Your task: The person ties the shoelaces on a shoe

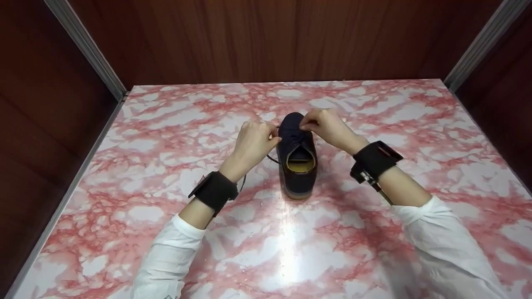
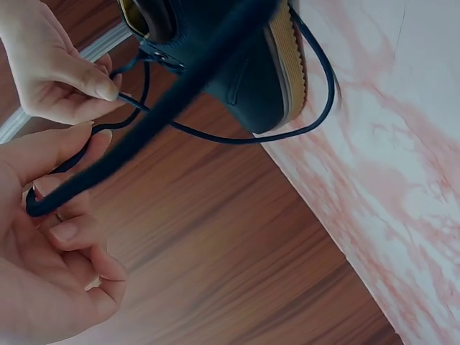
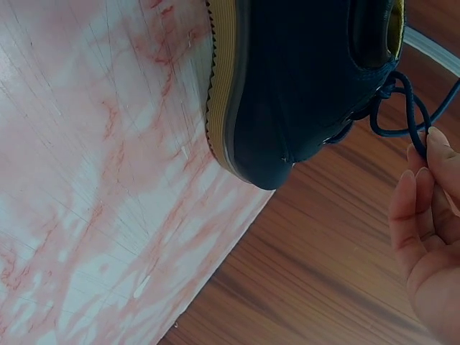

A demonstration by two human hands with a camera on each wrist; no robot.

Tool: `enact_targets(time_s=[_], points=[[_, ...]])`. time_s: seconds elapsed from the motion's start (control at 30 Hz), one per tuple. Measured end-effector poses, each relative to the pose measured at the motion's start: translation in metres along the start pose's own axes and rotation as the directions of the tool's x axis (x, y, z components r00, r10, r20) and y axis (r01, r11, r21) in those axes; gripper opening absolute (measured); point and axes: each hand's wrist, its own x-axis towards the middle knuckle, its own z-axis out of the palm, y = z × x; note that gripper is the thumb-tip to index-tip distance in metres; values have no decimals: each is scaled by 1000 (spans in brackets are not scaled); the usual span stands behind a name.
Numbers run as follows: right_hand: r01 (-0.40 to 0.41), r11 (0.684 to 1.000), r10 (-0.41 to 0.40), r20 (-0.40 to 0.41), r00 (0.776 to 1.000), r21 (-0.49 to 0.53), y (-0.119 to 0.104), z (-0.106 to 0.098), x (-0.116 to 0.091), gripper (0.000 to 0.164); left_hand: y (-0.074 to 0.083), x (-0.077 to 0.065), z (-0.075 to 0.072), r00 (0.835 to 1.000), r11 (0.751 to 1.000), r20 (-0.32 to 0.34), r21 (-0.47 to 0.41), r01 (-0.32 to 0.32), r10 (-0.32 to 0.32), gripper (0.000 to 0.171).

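A dark navy shoe with a tan sole and yellow lining stands upright on the table, toe pointing away from me. My left hand is at the shoe's left side, its thumb and forefinger pinching a navy shoelace. One stretch of that lace passes close to the left wrist camera and looks blurred. Above the toe on the right, my right hand pinches a bent loop of lace between thumb and fingertips. The laces cross near a small knot by the shoe's opening.
The table has a red and white marbled top. Dark wood panels with grey metal corner strips rise at its back and sides. A black strap sits on each wrist.
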Motion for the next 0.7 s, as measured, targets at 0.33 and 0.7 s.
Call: enact_targets(time_s=[0.33,0.7], points=[[16,1000,-16,-7,1000,-15,-1,1,-1,11,23,-15,0,994,992,-2,54,-110,110,13],[50,998,-50,-16,999,-35,-2,2,0,9,58,-29,3,987,987,-10,15,-158,158,14]])
